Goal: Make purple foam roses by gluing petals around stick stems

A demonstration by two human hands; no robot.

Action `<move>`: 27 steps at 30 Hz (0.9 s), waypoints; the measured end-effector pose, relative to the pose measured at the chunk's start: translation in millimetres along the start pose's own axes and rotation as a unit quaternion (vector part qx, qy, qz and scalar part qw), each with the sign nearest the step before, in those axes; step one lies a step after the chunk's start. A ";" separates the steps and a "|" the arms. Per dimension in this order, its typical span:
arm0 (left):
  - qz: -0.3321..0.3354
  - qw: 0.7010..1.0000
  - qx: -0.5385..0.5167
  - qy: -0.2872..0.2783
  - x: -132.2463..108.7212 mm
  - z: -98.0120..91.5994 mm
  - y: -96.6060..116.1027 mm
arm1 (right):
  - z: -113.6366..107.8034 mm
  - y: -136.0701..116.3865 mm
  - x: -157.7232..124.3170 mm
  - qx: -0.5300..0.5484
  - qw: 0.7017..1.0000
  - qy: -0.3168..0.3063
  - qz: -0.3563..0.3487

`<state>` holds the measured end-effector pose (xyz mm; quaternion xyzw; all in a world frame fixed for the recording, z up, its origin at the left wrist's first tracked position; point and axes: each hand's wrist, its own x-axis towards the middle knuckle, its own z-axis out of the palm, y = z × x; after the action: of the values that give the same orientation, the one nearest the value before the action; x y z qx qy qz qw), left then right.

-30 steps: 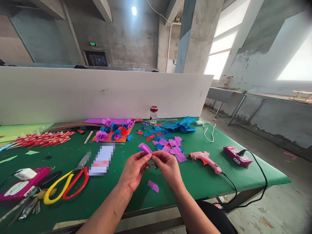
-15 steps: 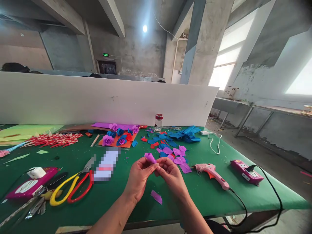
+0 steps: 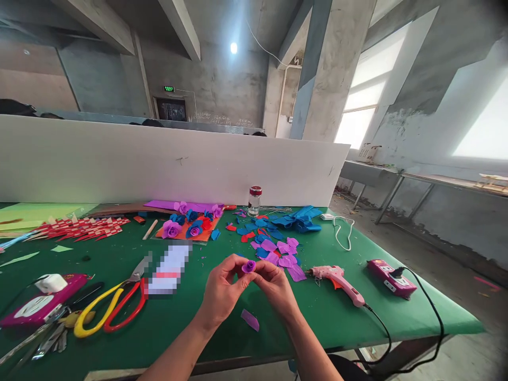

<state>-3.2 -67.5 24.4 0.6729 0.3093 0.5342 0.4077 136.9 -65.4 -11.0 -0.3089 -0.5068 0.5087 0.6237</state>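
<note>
Between my two hands is a small rolled purple paper flower [image 3: 248, 266], its coiled top facing me. My left hand [image 3: 224, 286] pinches it from the left with thumb and fingers. From the other side my right hand [image 3: 274, 286] grips it, the fingertips of both hands nearly meeting. A loose purple petal [image 3: 250, 320] lies on the green table just below them. Beyond my right hand are scattered purple paper petals [image 3: 287, 261] mixed with blue and red pieces. To the right rests a pink hot glue gun [image 3: 337, 280], nozzle pointing left.
Yellow-and-red scissors [image 3: 115, 312] lie at left, beside a purple power strip [image 3: 47, 301]. Finished paper roses [image 3: 172, 229] sit on an orange sheet. A glass jar [image 3: 254, 202] stands near the white partition [image 3: 166, 164]. Another power strip [image 3: 392, 278] with a black cord lies at right.
The rolled purple paper has been turned, so its spiral top now faces the camera instead of its side. Both hands still hold it. The view has shifted slightly to the right.
</note>
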 end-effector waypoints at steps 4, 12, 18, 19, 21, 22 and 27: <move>0.083 0.994 0.057 -0.034 -3.9 -2.4 2.6 | -2.5 -6.8 -1.4 -0.009 0.999 -0.012 -0.043; 0.120 0.986 0.103 -0.047 -7.3 -4.1 11.5 | -6.5 -10.4 -4.9 -0.068 0.993 -0.039 -0.085; 0.081 0.989 0.117 -0.049 -5.5 -3.6 10.6 | -10.0 -4.0 -3.6 -0.101 0.991 -0.036 -0.086; 0.070 0.990 0.109 -0.049 -4.4 -4.4 10.0 | -10.5 -3.5 -3.7 -0.110 0.990 -0.032 -0.081; 0.048 0.993 0.089 -0.062 -1.8 -7.8 10.4 | -11.2 -4.0 -4.6 -0.128 0.989 -0.029 -0.074; 0.038 0.993 0.079 -0.080 -0.3 -10.7 11.6 | -11.2 -5.4 -5.4 -0.141 0.987 -0.035 -0.072; -0.017 0.966 0.056 -0.252 6.5 -31.4 22.6 | -7.2 -16.7 -11.1 -0.220 0.968 -0.101 -0.069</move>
<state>-32.6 -65.9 50.4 0.8022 0.2377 0.3218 0.4432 149.4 -79.8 -1.6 -0.3492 -0.6869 0.3691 0.5197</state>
